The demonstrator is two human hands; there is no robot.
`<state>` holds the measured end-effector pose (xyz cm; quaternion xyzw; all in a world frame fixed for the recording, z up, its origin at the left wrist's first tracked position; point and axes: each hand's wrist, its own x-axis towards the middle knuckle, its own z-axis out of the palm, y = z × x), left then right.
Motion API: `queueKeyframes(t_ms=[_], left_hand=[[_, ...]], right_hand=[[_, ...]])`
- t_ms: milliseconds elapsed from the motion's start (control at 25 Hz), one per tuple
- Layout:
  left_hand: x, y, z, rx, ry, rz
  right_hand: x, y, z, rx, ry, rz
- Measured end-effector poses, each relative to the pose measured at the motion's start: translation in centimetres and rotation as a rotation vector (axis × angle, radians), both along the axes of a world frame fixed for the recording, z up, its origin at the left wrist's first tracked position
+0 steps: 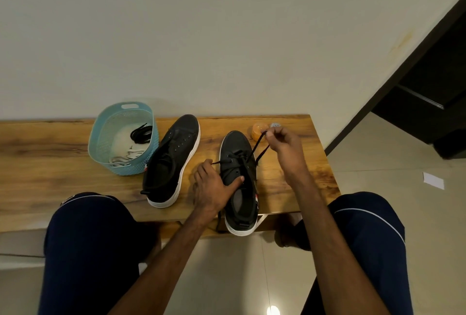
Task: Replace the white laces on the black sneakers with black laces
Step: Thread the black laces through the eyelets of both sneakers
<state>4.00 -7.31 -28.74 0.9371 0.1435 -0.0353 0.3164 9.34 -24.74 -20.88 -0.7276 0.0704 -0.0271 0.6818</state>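
A person sits at a low wooden table (50, 163) with both knees, in dark blue trousers (88, 239), on either side of the forearms. The near sneaker (238, 203), black with a white sole, lies toe pointing away, its heel hanging just over the table's front edge. The left hand (211, 186) grips this shoe from its left side: the thumb presses across the upper just above the opening, and the fingers curl round the flank, where one short end of the black lace (254, 149) comes out of an eyelet and reaches the fingertips. The right hand (285, 148) is raised beyond the shoe's right side and pinches the other end of that lace between thumb and fingertips, so the strand runs taut from the eyelets up to the pinch (only the eyelets nearest the toe look threaded). The other sneaker (171, 161) lies just to the left, angled, apart from the first; its forward eyelets look bare, and a dark strand trails past its heel. Further left stands a light blue basket (100, 143), touching or almost touching that shoe, with a coiled spare black lace (141, 134) and the white laces (123, 154) inside. Behind the right hand sit a small orange object (258, 129) and a pale round object (276, 125). A white scrap (433, 180) lies on the tiled floor to the right.
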Motion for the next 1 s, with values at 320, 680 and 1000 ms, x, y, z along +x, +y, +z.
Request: queueKeyframes(t_ms=[320, 680, 1000], left_hand=[[-0.1, 1.0, 1.5, 0.052, -0.103, -0.091], [0.5, 1.7, 2.8, -0.002, -0.071, -0.136], [-0.2, 0.1, 1.5, -0.105, 0.099, -0.146]], right_hand=[[-0.7, 1.3, -3.7, -0.609, 0.172, 0.275], [-0.2, -0.2, 0.8, 0.042, 0.078, 0.172], [-1.3, 1.8, -3.1, -0.503, 0.214, 0.253]])
